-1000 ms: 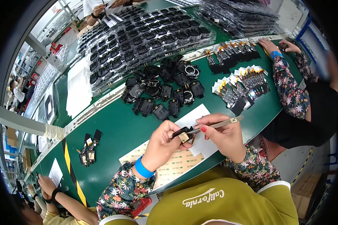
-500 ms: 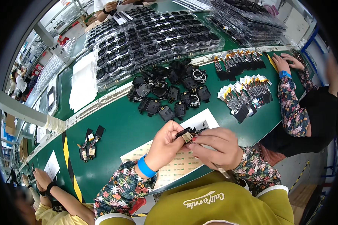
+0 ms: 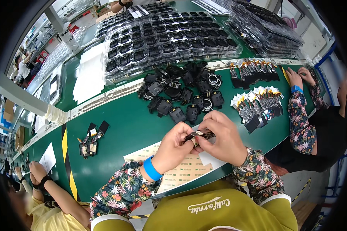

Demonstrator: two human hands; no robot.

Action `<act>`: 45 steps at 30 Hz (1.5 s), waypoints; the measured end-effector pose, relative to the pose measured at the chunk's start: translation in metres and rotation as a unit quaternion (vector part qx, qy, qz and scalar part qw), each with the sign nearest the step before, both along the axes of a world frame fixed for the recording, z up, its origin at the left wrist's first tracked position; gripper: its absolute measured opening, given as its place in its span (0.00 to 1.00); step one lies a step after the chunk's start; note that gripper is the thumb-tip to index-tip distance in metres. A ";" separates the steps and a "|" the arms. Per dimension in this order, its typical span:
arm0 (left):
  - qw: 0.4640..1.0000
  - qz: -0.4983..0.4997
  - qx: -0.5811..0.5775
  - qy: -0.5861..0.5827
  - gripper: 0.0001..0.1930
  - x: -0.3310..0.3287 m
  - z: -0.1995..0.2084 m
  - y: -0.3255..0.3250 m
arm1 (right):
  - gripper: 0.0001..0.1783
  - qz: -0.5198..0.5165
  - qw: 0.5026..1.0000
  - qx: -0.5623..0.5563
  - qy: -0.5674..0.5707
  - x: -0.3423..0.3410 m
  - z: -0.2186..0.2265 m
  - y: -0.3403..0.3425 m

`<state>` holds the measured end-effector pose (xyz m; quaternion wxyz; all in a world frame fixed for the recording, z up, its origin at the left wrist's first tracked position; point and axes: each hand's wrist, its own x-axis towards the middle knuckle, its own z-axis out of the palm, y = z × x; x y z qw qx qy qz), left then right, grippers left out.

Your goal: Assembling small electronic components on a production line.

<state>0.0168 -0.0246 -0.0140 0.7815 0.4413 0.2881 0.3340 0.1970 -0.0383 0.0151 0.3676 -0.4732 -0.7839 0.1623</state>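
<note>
My left hand [image 3: 172,149] and my right hand [image 3: 224,139] meet above the near edge of the green table. Between them is a small black plastic housing [image 3: 189,136] bearing a pale tan patch. The left fingers and thumb pinch its left end. On its right side, the right thumb and fingers press close together, and they hide much of it. Below the hands lies a sheet of tan adhesive backing [image 3: 181,172], partly over white paper. Just beyond the hands is a pile of loose black housings [image 3: 177,114], some with coiled pale cables.
Two rows of small parts with orange and white tabs [image 3: 254,106] lie to the right. Clear trays of black housings [image 3: 158,48] fill the far side. Two assembled parts [image 3: 88,148] sit left, near yellow-black tape [image 3: 69,165]. Co-workers' arms [image 3: 298,111] are at both sides.
My right hand has moved up and turned, its fingers now closed at the housing's right side. The thin metal tool seen under that hand no longer shows. The view has shifted slightly.
</note>
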 end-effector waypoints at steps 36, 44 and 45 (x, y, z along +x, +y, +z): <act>0.467 0.207 0.465 0.723 0.16 -0.187 0.007 -0.027 | 0.23 0.201 0.960 0.087 -0.175 -0.012 -0.025 -0.022; 0.477 0.288 0.441 0.704 0.16 -0.240 -0.012 -0.009 | 0.15 0.210 0.960 0.107 -0.149 -0.035 -0.037 -0.017; 0.457 0.307 0.453 0.701 0.16 -0.229 -0.009 -0.011 | 0.13 0.221 0.958 0.111 -0.143 -0.037 -0.037 -0.017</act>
